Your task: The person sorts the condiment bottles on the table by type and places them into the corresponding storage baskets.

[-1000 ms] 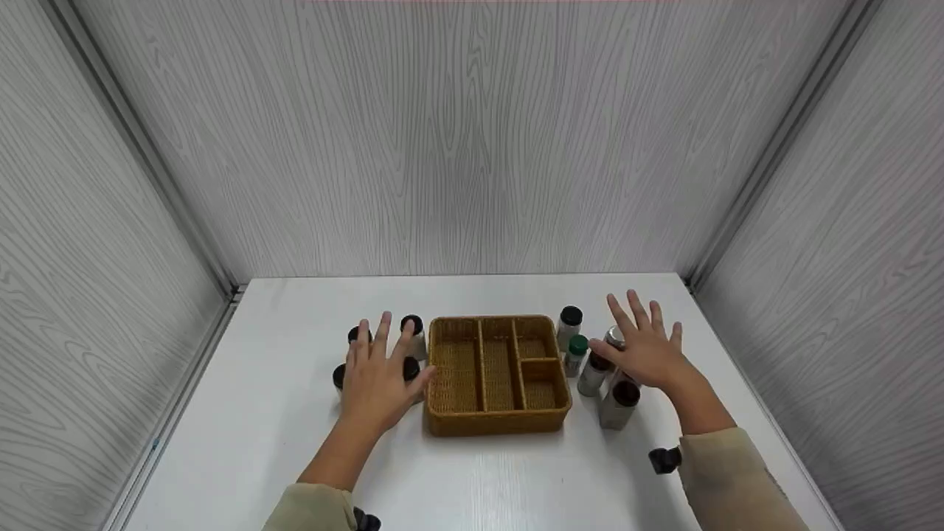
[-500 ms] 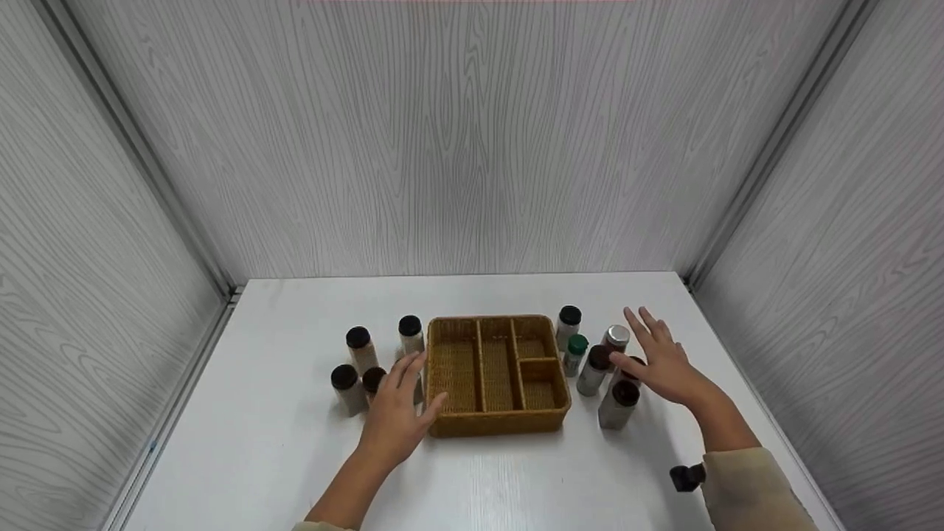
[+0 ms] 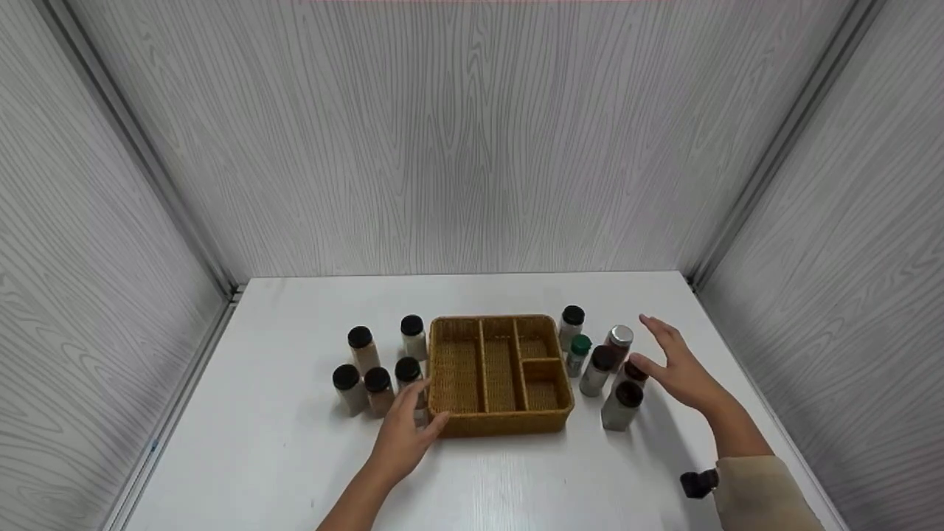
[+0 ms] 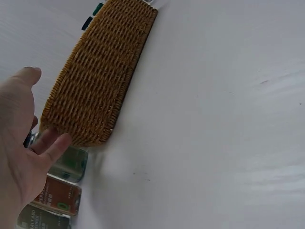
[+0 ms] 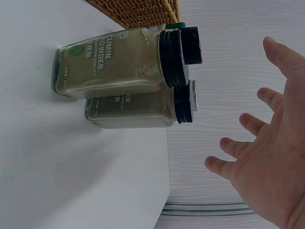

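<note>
A brown wicker basket [image 3: 501, 423] with several compartments stands mid-table. My left hand [image 3: 402, 435] is at its front left corner, fingers relaxed and holding nothing; its fingers overlap the basket wall [image 4: 90, 76] in the left wrist view. Just behind this hand stands a black-capped spice jar [image 3: 409, 371], partly covered by the fingers. On the other side, my right hand [image 3: 682, 376] hovers beside a group of spice jars, thumb apart from loosely extended fingers. Nearest to it are a dark-capped jar [image 3: 634, 371] and a square cumin powder jar [image 5: 109, 64] with a black lid.
More black-capped jars [image 3: 361, 350] stand upright left of the basket. Right of it are a green-capped jar [image 3: 579, 355], a silver-capped jar [image 3: 620, 338] and a black-capped one [image 3: 571, 324]. White wood-grain panels [image 3: 472, 140] enclose the table at the back and sides.
My left hand has drawn back toward the front and slightly right, uncovering the left jars. My right hand has moved right and back, its spread fingers coming together. Jars and basket stay put.
</note>
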Demonstrator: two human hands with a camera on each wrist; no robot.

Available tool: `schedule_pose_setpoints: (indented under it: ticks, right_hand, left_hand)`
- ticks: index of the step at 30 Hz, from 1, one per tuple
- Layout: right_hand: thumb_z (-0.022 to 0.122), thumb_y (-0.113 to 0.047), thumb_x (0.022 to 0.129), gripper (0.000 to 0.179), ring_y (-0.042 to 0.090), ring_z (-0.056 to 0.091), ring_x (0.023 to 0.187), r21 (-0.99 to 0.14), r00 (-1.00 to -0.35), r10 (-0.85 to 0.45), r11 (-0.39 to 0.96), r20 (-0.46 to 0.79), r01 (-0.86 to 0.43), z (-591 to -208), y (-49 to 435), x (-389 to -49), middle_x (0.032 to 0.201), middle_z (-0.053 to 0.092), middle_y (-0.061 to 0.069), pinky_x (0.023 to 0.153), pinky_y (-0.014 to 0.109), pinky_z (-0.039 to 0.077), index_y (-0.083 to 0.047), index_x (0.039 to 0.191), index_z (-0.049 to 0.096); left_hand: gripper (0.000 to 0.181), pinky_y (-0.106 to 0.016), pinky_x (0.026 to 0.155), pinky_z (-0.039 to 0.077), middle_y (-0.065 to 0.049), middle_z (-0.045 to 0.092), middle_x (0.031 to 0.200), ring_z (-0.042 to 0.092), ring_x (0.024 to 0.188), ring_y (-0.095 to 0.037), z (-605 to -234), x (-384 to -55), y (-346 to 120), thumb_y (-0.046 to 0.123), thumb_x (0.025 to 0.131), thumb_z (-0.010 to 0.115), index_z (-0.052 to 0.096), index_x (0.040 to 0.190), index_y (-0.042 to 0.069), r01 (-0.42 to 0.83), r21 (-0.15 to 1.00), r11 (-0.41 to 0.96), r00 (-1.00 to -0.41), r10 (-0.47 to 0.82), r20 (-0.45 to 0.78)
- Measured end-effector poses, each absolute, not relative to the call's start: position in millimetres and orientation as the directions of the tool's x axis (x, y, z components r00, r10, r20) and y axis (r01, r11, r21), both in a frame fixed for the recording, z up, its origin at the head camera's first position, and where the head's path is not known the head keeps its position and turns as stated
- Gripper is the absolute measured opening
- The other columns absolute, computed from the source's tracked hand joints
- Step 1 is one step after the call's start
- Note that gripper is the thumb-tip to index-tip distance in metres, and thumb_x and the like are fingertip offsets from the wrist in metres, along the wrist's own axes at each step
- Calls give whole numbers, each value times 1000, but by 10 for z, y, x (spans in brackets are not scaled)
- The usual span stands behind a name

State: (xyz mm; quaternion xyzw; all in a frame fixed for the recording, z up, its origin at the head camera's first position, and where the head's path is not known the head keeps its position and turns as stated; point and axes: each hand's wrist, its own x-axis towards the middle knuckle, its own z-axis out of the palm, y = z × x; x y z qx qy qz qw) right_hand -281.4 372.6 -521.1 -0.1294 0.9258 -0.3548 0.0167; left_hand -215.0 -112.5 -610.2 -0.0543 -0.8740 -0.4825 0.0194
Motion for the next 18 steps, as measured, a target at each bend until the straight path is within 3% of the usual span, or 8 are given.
schedule_pose_setpoints:
  ticks: [7, 15, 18]
  right_hand:
    - [62, -39, 112, 77, 58, 20, 162, -782, -978, -209, 610, -4, -127, -5329, 3847, -2841, 176, 19, 29, 128, 77, 25, -10, 173, 25]
    - [67, -33, 110, 69, 54, 33, 160, -835, -977, -207, 545, -43, -79, -5420, 3928, -2840, 170, 39, 29, 125, 68, 40, -5, 166, 39]
    - [71, -32, 107, 69, 53, 36, 159, -840, -970, -239, 536, -53, -86, -5451, 3946, -2815, 170, 41, 26, 122, 54, 47, -8, 165, 42]
  left_hand:
    - [60, -45, 105, 62, -17, 47, 165, 55, 147, -41, -6237, -2157, -1082, 28, 104, 76, 53, 156, 9, 127, 869, 479, -991, 33, 127]
    - [61, -55, 112, 57, -20, 47, 165, 52, 148, -45, -6312, -2153, -1096, 34, 104, 76, 56, 157, 10, 83, 906, 416, -997, 28, 78]
    - [61, -57, 116, 54, -20, 44, 167, 52, 148, -45, -6320, -2168, -1111, 35, 105, 75, 55, 158, 12, 44, 936, 348, -998, 51, 28]
